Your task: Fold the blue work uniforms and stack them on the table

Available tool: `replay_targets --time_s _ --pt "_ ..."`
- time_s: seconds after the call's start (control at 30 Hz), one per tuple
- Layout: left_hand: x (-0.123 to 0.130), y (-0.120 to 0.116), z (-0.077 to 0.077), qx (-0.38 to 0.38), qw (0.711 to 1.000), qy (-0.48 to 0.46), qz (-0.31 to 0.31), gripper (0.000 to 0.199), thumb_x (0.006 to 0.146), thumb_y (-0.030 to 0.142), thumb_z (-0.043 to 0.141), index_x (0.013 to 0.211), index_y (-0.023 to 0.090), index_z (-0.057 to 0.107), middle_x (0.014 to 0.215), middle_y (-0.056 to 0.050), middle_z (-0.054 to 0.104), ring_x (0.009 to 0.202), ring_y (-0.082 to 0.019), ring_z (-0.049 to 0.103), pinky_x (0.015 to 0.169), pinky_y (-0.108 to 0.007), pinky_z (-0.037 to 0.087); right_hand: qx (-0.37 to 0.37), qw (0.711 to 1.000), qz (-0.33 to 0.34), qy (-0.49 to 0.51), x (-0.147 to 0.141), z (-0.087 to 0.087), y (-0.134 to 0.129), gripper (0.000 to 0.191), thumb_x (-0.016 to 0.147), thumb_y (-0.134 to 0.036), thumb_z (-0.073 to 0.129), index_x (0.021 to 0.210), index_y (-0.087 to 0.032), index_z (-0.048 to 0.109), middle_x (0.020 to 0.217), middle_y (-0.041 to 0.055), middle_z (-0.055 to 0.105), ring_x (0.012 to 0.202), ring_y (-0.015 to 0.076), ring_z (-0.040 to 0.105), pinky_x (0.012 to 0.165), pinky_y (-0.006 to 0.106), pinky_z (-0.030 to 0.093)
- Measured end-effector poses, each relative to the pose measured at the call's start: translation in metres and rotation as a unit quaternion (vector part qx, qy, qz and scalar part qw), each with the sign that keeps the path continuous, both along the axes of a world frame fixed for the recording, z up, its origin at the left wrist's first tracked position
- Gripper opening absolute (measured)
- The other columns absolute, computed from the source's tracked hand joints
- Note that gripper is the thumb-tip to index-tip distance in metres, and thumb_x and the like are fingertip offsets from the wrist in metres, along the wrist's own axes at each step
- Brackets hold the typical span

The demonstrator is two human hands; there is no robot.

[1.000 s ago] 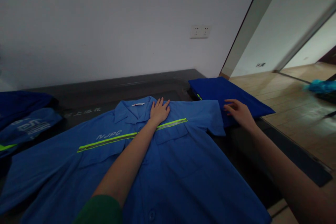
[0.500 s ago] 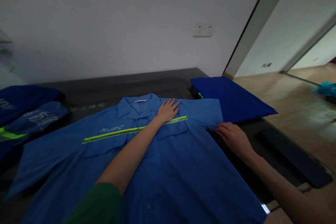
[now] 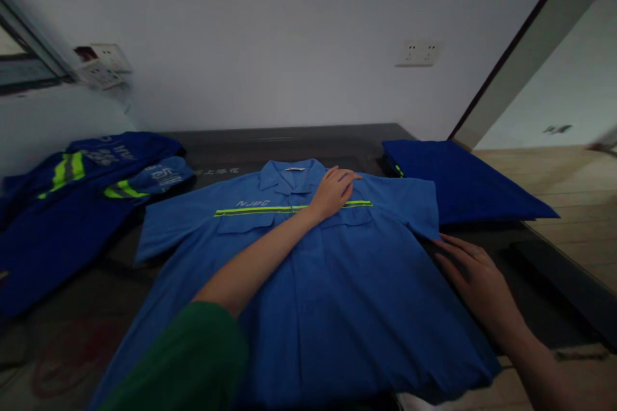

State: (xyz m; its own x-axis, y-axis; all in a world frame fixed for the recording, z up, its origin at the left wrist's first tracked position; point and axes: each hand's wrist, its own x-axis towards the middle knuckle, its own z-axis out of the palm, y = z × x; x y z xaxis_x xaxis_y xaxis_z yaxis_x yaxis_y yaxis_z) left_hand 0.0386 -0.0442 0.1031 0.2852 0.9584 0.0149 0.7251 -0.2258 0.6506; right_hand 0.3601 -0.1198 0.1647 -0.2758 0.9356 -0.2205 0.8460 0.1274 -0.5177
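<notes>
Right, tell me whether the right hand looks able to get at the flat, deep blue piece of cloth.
Probably yes: the right hand is at the sleeve hem of the blue collared shirt, just short of the flat, deep blue piece of cloth, and nothing appears to block it.

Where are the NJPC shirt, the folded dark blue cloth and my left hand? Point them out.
NJPC shirt [image 3: 357, 282]: head view, front panel, below the chest pocket.
Folded dark blue cloth [image 3: 475, 180]: head view, middle of its top face.
Left hand [image 3: 332, 193]: head view, back of the hand.
</notes>
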Motion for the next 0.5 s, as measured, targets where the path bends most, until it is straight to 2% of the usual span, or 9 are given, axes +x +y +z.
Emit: replay_targets --time_s 0.1,0.17,0.23,0.27,0.33,0.37,0.43,0.47,0.5 --pt "-0.036 -0.036 0.063 -0.04 0.998 -0.049 -0.005 0.033 0.092 0.019 0.039 0.117 0.015 0.06 0.113 -0.007 0.065 0.109 -0.016 0.058 0.102 -0.033 0.042 -0.115 0.989 -0.076 0.048 0.014 0.036 -0.027 0.04 0.081 -0.06 0.048 0.09 -0.028 0.071 0.103 0.0088 0.069 0.097 0.0295 0.063 0.091 0.047 0.05" --pt "-0.071 -0.072 0.112 -0.091 0.994 -0.056 0.027 0.031 0.092 0.023 0.04 0.113 0.016 0.062 0.103 -0.006 0.068 0.096 -0.015 0.063 0.092 -0.031 0.048 -0.272 0.955 -0.087 0.077 0.035 0.057 -0.048 0.049 0.077 -0.07 0.047 0.07 -0.027 0.07 0.079 0.0111 0.07 0.073 0.0276 0.066 0.07 0.042 0.056" --pt "-0.107 -0.122 0.163 -0.137 0.981 -0.053 0.124 0.03 0.091 0.03 0.043 0.107 0.016 0.064 0.09 -0.004 0.068 0.078 -0.014 0.064 0.08 -0.03 0.052 -0.43 0.893 -0.072 0.106 0.059 0.068 -0.072 0.06 0.074 -0.077 0.042 0.054 -0.025 0.065 0.059 0.0117 0.065 0.051 0.0239 0.06 0.052 0.038 0.054" --pt "-0.123 -0.151 0.187 -0.154 0.967 -0.046 0.196 0.031 0.091 0.034 0.044 0.106 0.016 0.064 0.085 -0.004 0.068 0.071 -0.014 0.063 0.074 -0.031 0.053 -0.48 0.868 -0.069 0.111 0.069 0.07 -0.085 0.062 0.073 -0.078 0.041 0.052 -0.024 0.063 0.054 0.0111 0.063 0.044 0.0223 0.057 0.047 0.037 0.052" --pt "-0.148 -0.22 0.225 -0.147 0.92 -0.033 0.361 0.032 0.09 0.042 0.044 0.098 0.019 0.064 0.076 -0.003 0.064 0.061 -0.016 0.059 0.062 -0.031 0.052 -0.497 0.857 -0.094 0.095 0.085 0.063 -0.111 0.053 0.07 -0.073 0.049 0.059 -0.024 0.065 0.055 0.0099 0.065 0.042 0.0222 0.057 0.043 0.036 0.05" --pt "-0.156 -0.256 0.238 -0.13 0.884 -0.01 0.449 0.033 0.088 0.048 0.044 0.088 0.021 0.063 0.068 -0.003 0.06 0.056 -0.017 0.057 0.055 -0.033 0.051 -0.471 0.87 -0.119 0.083 0.088 0.057 -0.123 0.046 0.066 -0.069 0.056 0.067 -0.024 0.067 0.06 0.0099 0.068 0.047 0.0245 0.062 0.045 0.036 0.052" --pt "-0.163 -0.33 0.248 -0.062 0.785 0.098 0.608 0.037 0.085 0.058 0.042 0.073 0.026 0.057 0.061 -0.001 0.053 0.059 -0.022 0.055 0.057 -0.041 0.053 -0.396 0.9 -0.161 0.085 0.089 0.04 -0.143 0.039 0.057 -0.057 0.066 0.08 -0.026 0.067 0.081 0.0115 0.074 0.073 0.0321 0.07 0.059 0.04 0.058" --pt "-0.163 -0.363 0.245 -0.06 0.75 0.132 0.645 0.038 0.084 0.061 0.04 0.072 0.028 0.054 0.064 0.001 0.053 0.065 -0.024 0.056 0.065 -0.045 0.054 -0.367 0.908 -0.175 0.102 0.086 0.032 -0.151 0.041 0.055 -0.053 0.068 0.086 -0.027 0.067 0.092 0.0119 0.074 0.088 0.0346 0.069 0.07 0.042 0.059" --pt "-0.16 -0.393 0.238 -0.087 0.74 0.141 0.652 0.037 0.081 0.064 0.044 0.074 0.029 0.054 0.069 0.002 0.054 0.074 -0.026 0.059 0.075 -0.049 0.054 -0.354 0.909 -0.184 0.122 0.081 0.025 -0.157 0.042 0.054 -0.052 0.067 0.089 -0.028 0.066 0.102 0.0116 0.073 0.1 0.0357 0.067 0.079 0.042 0.058"
